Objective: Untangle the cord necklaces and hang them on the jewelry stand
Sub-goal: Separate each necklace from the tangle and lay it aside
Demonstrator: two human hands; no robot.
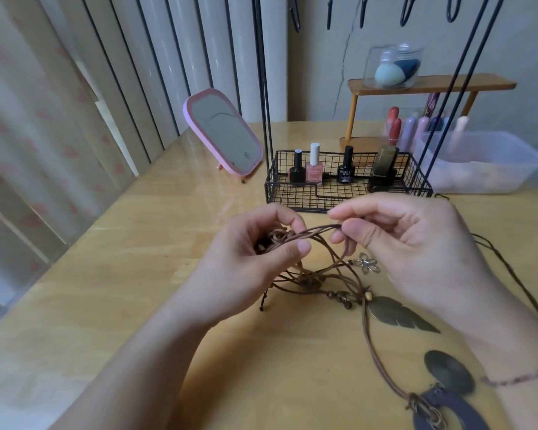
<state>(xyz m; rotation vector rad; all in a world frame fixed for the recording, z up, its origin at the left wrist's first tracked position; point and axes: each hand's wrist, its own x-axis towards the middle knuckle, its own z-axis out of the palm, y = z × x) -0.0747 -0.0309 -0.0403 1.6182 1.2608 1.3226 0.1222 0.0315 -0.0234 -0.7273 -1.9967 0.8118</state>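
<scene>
A tangle of brown cord necklaces [323,274] lies on the wooden table in front of me. My left hand [255,262] grips a knotted bunch of the cords, lifted off the table. My right hand [410,243] pinches one cord strand close by. Pendants trail from the cords: a metal flower [367,264], a bronze leaf [401,315] and dark discs [448,372] near the bottom right. The black wire jewelry stand [348,187] sits behind my hands, its rods rising to hooks [407,10] at the top edge; nothing hangs on the hooks in view.
Several nail polish bottles [314,166] stand in the stand's wire basket. A pink mirror [224,131] leans at the left. A clear plastic tub [479,159] and a wooden shelf [429,83] with a jar are at the back right. A dark cord [510,268] trails past my right wrist.
</scene>
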